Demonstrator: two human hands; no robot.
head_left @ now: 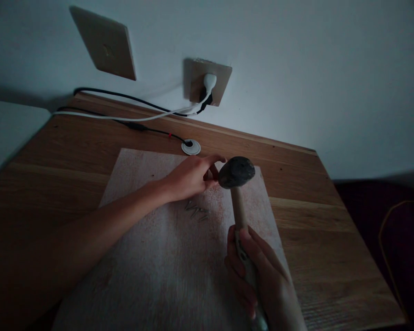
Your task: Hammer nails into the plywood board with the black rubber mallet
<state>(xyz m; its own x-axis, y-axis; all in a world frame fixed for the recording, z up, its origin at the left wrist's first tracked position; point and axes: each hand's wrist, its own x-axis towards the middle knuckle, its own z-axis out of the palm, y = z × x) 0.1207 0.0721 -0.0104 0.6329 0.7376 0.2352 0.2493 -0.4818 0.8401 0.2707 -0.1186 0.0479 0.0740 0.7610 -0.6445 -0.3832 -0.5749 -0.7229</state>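
Fingers of right hand (267, 271) grip black-headed mallet (239, 209); those of left hand (190, 178) curl, contents hidden.
Left fingertips appear near the head; advisable: keep clear.

On the far wall (313, 82), a beige plate (106, 46) sits left of a socket (221, 85) holding 2 plugs: white (209, 82) and black (206, 98). A white cord (124, 118) and black cord (124, 96) trail left. A lower black run, red-marked, enters a grommet (184, 148) in the wooden table (317, 262). Something dark purple (360, 216) lies right.
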